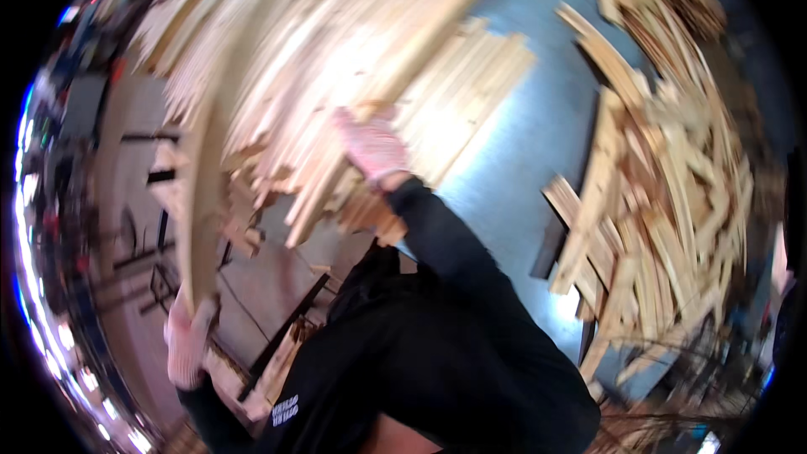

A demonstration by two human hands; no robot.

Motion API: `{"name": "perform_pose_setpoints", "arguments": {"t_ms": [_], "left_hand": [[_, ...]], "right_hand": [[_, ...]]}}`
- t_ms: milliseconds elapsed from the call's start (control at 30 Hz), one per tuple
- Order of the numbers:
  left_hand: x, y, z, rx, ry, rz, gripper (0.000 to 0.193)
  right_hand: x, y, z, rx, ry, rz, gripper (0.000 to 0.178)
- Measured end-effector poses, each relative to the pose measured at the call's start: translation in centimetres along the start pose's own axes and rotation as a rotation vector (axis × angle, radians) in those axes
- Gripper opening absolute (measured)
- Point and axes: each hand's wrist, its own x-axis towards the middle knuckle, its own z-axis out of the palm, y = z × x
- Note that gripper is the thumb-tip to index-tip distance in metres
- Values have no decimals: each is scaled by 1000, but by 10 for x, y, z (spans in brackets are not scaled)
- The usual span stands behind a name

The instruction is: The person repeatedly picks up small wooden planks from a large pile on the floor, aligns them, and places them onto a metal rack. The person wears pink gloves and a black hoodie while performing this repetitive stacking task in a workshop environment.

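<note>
My left hand (pixel 187 343), in a pale work glove, is closed around the near end of a long wooden plank (pixel 204 176). That plank is tilted and runs up and away, over the left part of a wide layer of light boards (pixel 282 76). My right hand (pixel 374 147), in a pinkish knit glove, is wrapped over another wooden board (pixel 424 46) in the middle of the layer. Motion blurs both hands, and the right fingertips are partly hidden against the wood.
A blue-grey metal surface (pixel 504 160) stretches right of the boards. Beyond it lies a jumbled heap of wood offcuts (pixel 664 193). Below the layer's ragged near ends, dark metal bars (pixel 282 336) stand above the floor (pixel 261 286). Blurred clutter lines the far left.
</note>
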Motion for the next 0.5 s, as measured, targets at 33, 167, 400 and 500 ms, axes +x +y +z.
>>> {"name": "perform_pose_setpoints", "arguments": {"t_ms": [33, 167, 400, 500], "left_hand": [[-10, -6, 4, -243, 40, -59, 40], [-5, 50, 58, -405, -35, 181, 27], [64, 113, 176, -167, -354, 393, 41], [85, 107, 231, 110, -199, 699, 34]], "right_hand": [[2, -4, 10, -68, 80, 14, 125], [-23, 8, -31, 131, -42, 19, 107], [-130, 129, -295, -351, 257, -580, 26], [-204, 130, -398, -376, 241, -110, 36]]}}
